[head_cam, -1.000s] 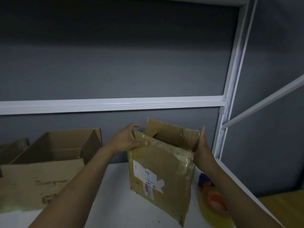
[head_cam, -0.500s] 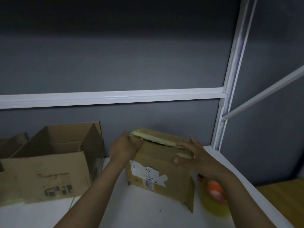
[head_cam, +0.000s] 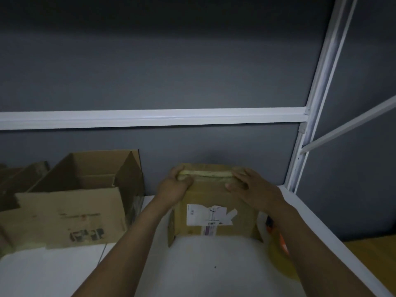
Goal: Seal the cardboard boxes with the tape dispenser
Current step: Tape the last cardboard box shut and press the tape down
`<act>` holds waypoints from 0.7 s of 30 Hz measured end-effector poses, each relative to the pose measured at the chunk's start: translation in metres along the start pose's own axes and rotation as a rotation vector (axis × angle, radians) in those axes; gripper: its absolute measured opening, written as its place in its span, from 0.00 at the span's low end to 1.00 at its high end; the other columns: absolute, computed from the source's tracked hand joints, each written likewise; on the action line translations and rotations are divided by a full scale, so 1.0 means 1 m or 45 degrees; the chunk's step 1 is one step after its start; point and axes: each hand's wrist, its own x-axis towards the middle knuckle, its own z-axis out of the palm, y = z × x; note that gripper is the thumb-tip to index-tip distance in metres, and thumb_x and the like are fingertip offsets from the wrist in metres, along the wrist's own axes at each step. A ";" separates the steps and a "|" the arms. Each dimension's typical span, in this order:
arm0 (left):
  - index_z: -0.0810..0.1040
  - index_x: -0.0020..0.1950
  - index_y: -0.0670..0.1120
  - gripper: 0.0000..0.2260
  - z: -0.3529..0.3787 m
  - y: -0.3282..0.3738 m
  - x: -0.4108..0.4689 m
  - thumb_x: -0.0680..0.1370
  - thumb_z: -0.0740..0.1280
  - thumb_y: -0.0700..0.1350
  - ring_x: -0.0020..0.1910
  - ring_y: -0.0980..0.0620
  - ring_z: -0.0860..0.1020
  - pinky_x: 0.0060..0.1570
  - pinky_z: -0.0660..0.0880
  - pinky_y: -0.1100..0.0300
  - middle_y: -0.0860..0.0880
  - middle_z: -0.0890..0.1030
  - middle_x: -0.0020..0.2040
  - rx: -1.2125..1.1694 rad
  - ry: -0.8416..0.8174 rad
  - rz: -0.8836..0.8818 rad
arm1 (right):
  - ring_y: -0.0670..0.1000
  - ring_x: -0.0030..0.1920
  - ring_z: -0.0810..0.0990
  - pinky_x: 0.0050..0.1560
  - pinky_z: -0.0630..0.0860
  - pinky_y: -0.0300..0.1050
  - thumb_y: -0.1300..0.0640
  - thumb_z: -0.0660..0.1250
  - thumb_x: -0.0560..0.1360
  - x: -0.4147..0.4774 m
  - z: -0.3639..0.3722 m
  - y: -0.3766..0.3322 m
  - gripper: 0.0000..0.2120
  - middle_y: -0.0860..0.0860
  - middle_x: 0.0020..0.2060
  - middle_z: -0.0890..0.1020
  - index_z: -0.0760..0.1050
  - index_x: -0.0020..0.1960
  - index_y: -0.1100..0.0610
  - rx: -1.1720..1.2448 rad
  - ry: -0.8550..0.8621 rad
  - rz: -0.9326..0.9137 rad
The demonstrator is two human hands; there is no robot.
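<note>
The box point(head_cam: 216, 211) has come down from its tilt of a second ago. It now stands on the white shelf point(head_cam: 192, 266) with its labelled face square to the camera, and the flap that stood up then is folded down. The right hand point(head_cam: 251, 187) has gone from the box's side to its top.

The box sits toward the shelf's back right corner, close to the grey wall and a little left of the white post point(head_cam: 308, 136). The left hand point(head_cam: 173, 186) grips its top left corner, fingers curled over the upper edge and thumb on the front. The right hand lies on the top right corner with fingers straight and spread, pressing the flap flat, and its thumb reaches onto the front face. A pale seam runs along the top edge between the two hands. A torn white label point(head_cam: 209, 217) is stuck on the front.

The tape dispenser point(head_cam: 277, 251), yellow and orange, lies on the shelf just right of the box, near the right edge and partly hidden by the right forearm. Neither hand touches it.

An open box point(head_cam: 70, 215) stands at the shelf's left, well apart from the first, with its near flap hanging forward. A white rail point(head_cam: 150, 117) crosses the wall above both.
</note>
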 end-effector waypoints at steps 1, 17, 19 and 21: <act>0.65 0.73 0.56 0.24 0.003 -0.003 0.000 0.78 0.67 0.53 0.55 0.48 0.78 0.57 0.77 0.52 0.49 0.77 0.62 -0.110 -0.092 -0.053 | 0.48 0.74 0.59 0.71 0.62 0.54 0.21 0.46 0.66 0.004 0.004 0.005 0.42 0.42 0.77 0.52 0.58 0.75 0.40 -0.024 0.017 0.009; 0.57 0.78 0.53 0.25 0.061 -0.020 -0.010 0.83 0.40 0.58 0.78 0.48 0.51 0.76 0.49 0.51 0.48 0.53 0.80 1.255 -0.298 0.493 | 0.52 0.77 0.50 0.75 0.42 0.42 0.18 0.22 0.53 0.019 0.070 0.022 0.63 0.50 0.77 0.51 0.53 0.77 0.50 -0.132 -0.046 -0.158; 0.53 0.79 0.54 0.26 0.061 -0.025 -0.003 0.82 0.39 0.60 0.79 0.49 0.48 0.76 0.48 0.52 0.50 0.50 0.80 1.257 -0.290 0.482 | 0.47 0.77 0.49 0.71 0.40 0.34 0.20 0.33 0.64 0.014 0.060 0.022 0.49 0.45 0.76 0.53 0.56 0.75 0.46 0.106 -0.071 -0.162; 0.52 0.79 0.56 0.39 0.062 -0.027 -0.002 0.72 0.28 0.69 0.79 0.48 0.49 0.76 0.48 0.52 0.51 0.50 0.80 1.243 -0.276 0.508 | 0.39 0.73 0.53 0.68 0.44 0.27 0.35 0.50 0.77 0.002 0.050 0.021 0.23 0.38 0.72 0.58 0.61 0.70 0.39 0.420 -0.022 -0.136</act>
